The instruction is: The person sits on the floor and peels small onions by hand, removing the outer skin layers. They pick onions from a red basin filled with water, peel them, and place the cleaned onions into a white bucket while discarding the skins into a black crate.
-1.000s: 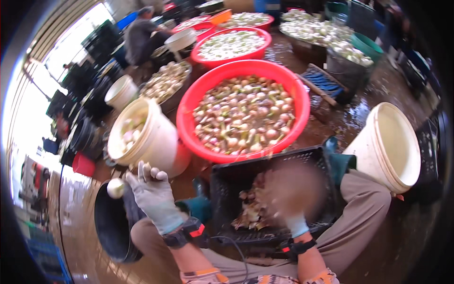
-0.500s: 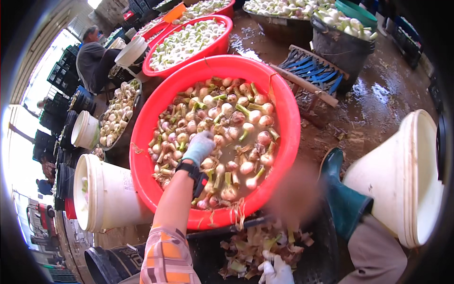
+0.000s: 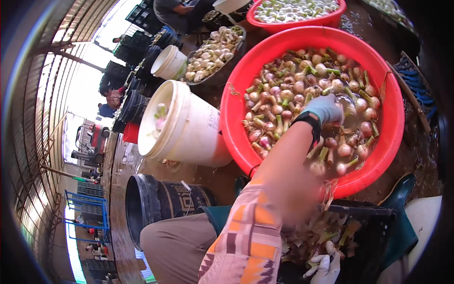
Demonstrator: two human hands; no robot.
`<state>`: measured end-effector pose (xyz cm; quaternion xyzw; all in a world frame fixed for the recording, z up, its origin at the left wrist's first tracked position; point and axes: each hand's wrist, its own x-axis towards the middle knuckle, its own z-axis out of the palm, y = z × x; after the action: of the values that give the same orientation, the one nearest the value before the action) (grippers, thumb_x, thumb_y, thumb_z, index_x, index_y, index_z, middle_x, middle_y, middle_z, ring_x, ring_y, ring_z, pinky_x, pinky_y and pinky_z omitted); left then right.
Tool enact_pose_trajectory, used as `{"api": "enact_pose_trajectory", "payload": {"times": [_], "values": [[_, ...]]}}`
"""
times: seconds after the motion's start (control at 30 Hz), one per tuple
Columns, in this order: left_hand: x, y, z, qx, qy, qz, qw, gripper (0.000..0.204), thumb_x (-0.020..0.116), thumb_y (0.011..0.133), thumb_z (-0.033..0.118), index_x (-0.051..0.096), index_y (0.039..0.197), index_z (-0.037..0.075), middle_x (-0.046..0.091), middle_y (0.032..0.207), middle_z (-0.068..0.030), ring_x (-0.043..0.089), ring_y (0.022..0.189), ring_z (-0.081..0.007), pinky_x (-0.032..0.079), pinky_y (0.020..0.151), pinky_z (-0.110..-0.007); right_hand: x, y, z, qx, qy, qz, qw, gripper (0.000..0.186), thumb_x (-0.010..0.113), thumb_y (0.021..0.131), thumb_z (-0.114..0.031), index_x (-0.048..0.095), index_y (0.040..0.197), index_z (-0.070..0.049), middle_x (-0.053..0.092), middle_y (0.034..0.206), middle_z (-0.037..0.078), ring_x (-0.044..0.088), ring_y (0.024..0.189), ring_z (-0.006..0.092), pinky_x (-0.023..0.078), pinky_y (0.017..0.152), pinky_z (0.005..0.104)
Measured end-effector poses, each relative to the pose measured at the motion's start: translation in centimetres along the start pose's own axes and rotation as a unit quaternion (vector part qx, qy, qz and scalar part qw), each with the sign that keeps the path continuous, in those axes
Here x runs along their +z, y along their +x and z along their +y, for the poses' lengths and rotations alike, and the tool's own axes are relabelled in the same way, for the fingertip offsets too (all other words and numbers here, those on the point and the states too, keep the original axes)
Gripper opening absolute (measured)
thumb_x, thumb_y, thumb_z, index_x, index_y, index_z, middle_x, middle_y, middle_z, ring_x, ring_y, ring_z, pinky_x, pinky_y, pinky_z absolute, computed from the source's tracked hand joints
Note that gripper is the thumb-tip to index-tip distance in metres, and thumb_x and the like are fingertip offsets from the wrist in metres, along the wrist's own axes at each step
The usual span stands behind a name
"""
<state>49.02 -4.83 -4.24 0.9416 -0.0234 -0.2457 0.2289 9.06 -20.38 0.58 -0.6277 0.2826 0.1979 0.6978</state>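
My left hand (image 3: 325, 110), in a pale blue glove, reaches into the red tub (image 3: 232, 118), its curled fingertips among the onion-like bulbs (image 3: 298, 86) in cloudy water; what they hold is hidden. At the lower right my right hand (image 3: 325, 267), in a white glove, is closed on a small pale bulb (image 3: 330, 247) over the black crate (image 3: 364, 210), which holds papery peelings (image 3: 343, 232). A blurred patch hides part of the area between tub and crate.
A white bucket (image 3: 194, 132) with a few bulbs and a black bucket (image 3: 137, 208) stand left. Behind are a basin of bulbs (image 3: 213, 57), another red tub (image 3: 293, 26) and a seated person (image 3: 175, 14). A slatted tool (image 3: 411, 80) lies right, near my boot (image 3: 402, 217).
Since a second ago my left hand has left the pale bulb at the left and reached into the red tub. The view has swung leftward, so the surroundings appear shifted right.
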Motion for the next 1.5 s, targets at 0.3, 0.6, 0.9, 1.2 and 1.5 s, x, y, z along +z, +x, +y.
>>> {"api": "enact_pose_trajectory", "payload": {"times": [0.3,0.6,0.9,1.2,1.5], "values": [[6.0,-29.6,-0.1,0.168,-0.695,-0.003,0.699,0.037,0.053,0.096,0.046,0.063,0.104,0.011,0.064,0.086,0.004,0.053,0.068,-0.0033,0.037,0.051,-0.018,-0.4,-2.7,2.8,-0.27,-0.06,-0.048,0.96,0.059,0.039,0.104,-0.042,0.041,0.144,0.002,0.062,0.119,0.009,0.046,0.062,0.0039,0.04,0.06,0.0188],[16.7,-44.9,-5.0,-0.136,-0.827,0.06,0.542,0.025,0.059,0.096,0.035,0.063,0.104,0.012,0.064,0.081,0.0016,0.054,0.056,-0.0041,0.037,0.042,-0.019,3.9,-7.0,5.8,-0.362,-0.296,-0.148,0.871,0.047,0.049,0.099,-0.026,0.043,0.139,-0.002,0.065,0.074,0.019,0.066,0.065,0.0342,0.05,0.058,0.0426],[15.0,-46.8,-5.0,-0.07,-0.838,0.062,0.537,0.035,0.052,0.1,0.035,0.063,0.105,0.003,0.069,0.085,-0.0084,0.061,0.057,-0.0144,0.047,0.045,-0.024,5.5,-6.4,8.9,-0.353,-0.2,-0.088,0.91,0.031,0.046,0.1,-0.022,0.057,0.124,-0.006,0.065,0.073,0.021,0.064,0.064,0.0379,0.05,0.058,0.0459],[15.2,-46.5,-6.9,-0.097,-0.843,-0.018,0.529,0.043,0.047,0.1,0.043,0.06,0.106,0.002,0.067,0.089,-0.0144,0.056,0.054,-0.0168,0.044,0.045,-0.026,-0.3,-10.3,-0.6,-0.319,-0.301,-0.066,0.896,0.046,0.07,0.088,-0.032,0.062,0.121,-0.001,0.067,0.089,0.013,0.066,0.079,0.0247,0.053,0.073,0.0347],[15.5,-45.7,-4.5,0.025,-0.694,0.018,0.719,0.058,0.066,0.089,0.046,0.055,0.124,0.002,0.062,0.111,-0.0052,0.059,0.101,-0.0148,0.046,0.088,-0.03,1.4,-6.1,3.8,-0.222,-0.168,-0.166,0.946,0.023,0.069,0.087,-0.021,0.065,0.095,-0.001,0.066,0.077,0.012,0.064,0.071,0.0204,0.049,0.065,0.0358]]}}
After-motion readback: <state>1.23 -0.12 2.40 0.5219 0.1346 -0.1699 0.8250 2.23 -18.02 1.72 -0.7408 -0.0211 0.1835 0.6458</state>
